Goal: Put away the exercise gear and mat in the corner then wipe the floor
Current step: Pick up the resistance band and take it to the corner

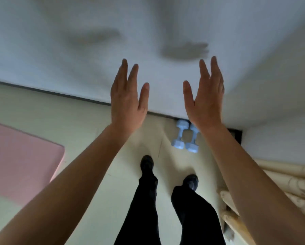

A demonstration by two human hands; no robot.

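Note:
Two pale blue dumbbells (pixel 184 137) lie side by side on the floor against the white wall, close to the corner. A pink exercise mat (pixel 19 163) lies flat on the floor at the left. My left hand (pixel 128 98) and my right hand (pixel 204 96) are raised in front of the wall with straight fingers, palms facing each other, and hold nothing. My right wrist covers part of the right dumbbell's far end.
A white wall (pixel 148 32) fills the upper half, with a dark baseboard (pixel 51 92) along its foot. Beige patterned curtain folds (pixel 293 188) hang at the right. My dark-trousered legs and black shoes (pixel 167 175) stand on the pale floor (pixel 88 131).

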